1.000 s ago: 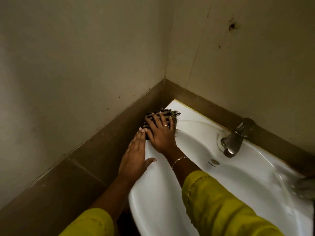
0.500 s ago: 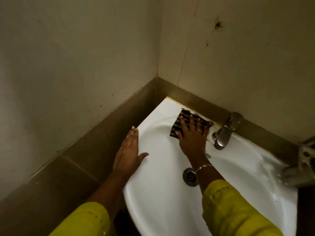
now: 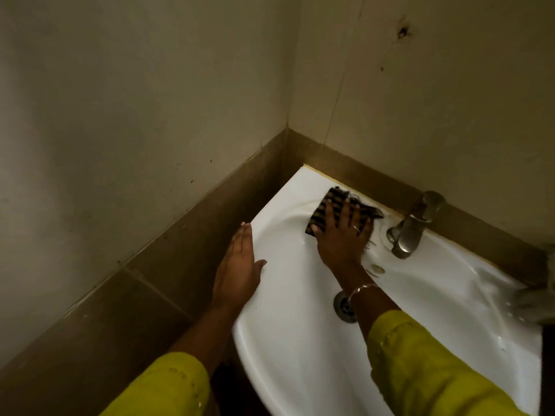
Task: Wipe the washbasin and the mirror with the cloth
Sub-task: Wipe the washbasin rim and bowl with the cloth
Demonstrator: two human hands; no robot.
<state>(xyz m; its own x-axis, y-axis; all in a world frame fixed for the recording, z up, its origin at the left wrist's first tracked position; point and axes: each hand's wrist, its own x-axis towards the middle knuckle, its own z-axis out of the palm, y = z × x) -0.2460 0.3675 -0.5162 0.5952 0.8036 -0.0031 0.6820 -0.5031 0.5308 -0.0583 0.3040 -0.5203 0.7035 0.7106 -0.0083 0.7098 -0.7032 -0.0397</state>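
A white washbasin (image 3: 285, 334) fills the lower right, set into a wall corner. My right hand (image 3: 342, 238) lies flat, fingers spread, pressing a dark striped cloth (image 3: 329, 205) onto the basin's back ledge, just left of the metal tap (image 3: 413, 225). My left hand (image 3: 238, 265) rests flat and open on the basin's left rim, holding nothing. The drain (image 3: 344, 306) shows beside my right wrist. No mirror is in view.
Beige walls meet in a corner behind the basin, with a brown tile band (image 3: 180, 235) along their base. A blurred grey object (image 3: 537, 301) sits at the basin's right edge. Yellow sleeves cover both forearms.
My right hand has carried the cloth from the basin's left back corner rightward along the back ledge to beside the tap. My left hand has stayed on the left rim.
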